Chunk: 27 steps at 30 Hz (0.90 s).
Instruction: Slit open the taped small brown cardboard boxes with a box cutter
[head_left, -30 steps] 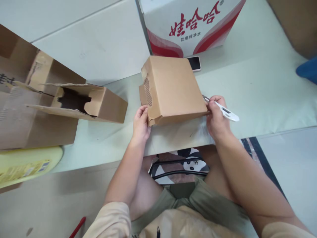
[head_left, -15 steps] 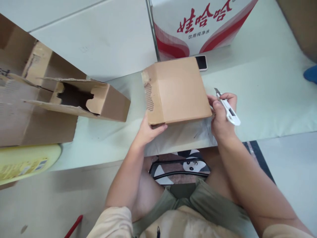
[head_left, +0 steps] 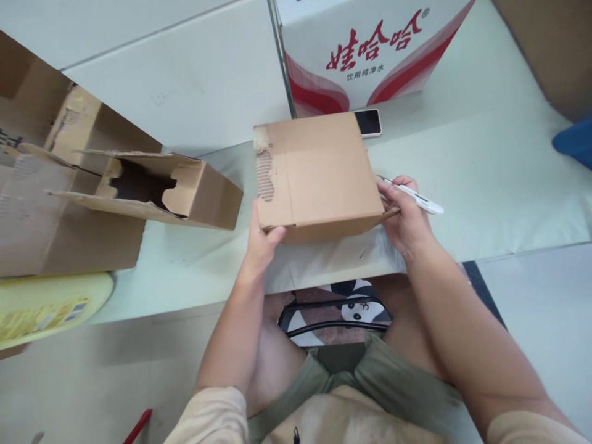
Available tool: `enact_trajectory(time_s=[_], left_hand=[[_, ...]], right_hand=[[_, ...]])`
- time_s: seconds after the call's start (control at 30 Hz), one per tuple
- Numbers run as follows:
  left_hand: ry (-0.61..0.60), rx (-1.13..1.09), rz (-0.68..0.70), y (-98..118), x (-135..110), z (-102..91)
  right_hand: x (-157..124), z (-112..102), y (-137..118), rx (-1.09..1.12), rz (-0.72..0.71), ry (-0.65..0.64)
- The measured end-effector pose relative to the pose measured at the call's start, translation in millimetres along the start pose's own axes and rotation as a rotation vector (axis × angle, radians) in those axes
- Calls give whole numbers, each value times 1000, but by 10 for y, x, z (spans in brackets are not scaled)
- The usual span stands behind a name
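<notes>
A brown cardboard box (head_left: 328, 169) with a torn strip along its left edge is between my two hands over the table. My left hand (head_left: 263, 243) grips its near left corner, thumb on the front edge and the other fingers mostly hidden behind the side. At the right side, my right hand (head_left: 406, 213) holds a white utility knife (head_left: 428, 204), whose handle points right. Fingers of that same hand also touch the box's right edge, by a flap. The knife's blade end is partly hidden by the fingers.
An open cardboard box (head_left: 213, 194) stands at left, beside larger cardboard (head_left: 92, 240) and a yellow container (head_left: 55, 305). Behind are a phone (head_left: 370, 123) and a white-and-red carton (head_left: 361, 68). A blue object (head_left: 576, 143) lies at the far right of the table (head_left: 499, 203).
The box has shifted slightly left and tilted, showing more of its front side. Both hands moved left with it. The knife has turned flatter in my right hand.
</notes>
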<state>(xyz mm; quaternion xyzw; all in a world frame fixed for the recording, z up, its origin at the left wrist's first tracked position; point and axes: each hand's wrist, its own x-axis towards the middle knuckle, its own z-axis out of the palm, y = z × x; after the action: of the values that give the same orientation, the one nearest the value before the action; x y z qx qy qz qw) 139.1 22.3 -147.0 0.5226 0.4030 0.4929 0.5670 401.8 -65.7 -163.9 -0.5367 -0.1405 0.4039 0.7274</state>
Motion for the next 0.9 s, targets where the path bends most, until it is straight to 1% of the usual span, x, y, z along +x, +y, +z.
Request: enact_trajectory(time_s=[0.07,0.13,0.27,0.33,0.4,0.47,0.53,0.6,0.67,0.8,0.9], left_hand=[[34,-149,-56,17,-17,32],[37,-212,-77,63,-15,56],[-22,-178,-183,156,32,49],[-27,-150,-202,153,50,37],[-15,-134,-184,109,54,32],[56,-123,-148,40,50,35],[154,-117,-89,-22,55,39],[197,-121,-14,-52,80,36],[164,-101,35,-45,121,19],[120,67,22,-6,179,-42],[21,80,12,1,153,-53]], right_hand=[[-31,23,-9,4,3,-23],[-57,37,-17,0,-44,-19],[-50,-3,-26,-4,-157,14],[-25,-49,-11,-21,-212,5],[-1,-93,19,-80,-276,-35],[13,-120,59,-155,-340,-69],[17,-127,96,-193,-407,-59],[19,-127,122,-191,-465,-25],[29,-136,128,-183,-482,-16],[72,-203,72,-142,-488,8],[91,-254,-11,-132,-512,14]])
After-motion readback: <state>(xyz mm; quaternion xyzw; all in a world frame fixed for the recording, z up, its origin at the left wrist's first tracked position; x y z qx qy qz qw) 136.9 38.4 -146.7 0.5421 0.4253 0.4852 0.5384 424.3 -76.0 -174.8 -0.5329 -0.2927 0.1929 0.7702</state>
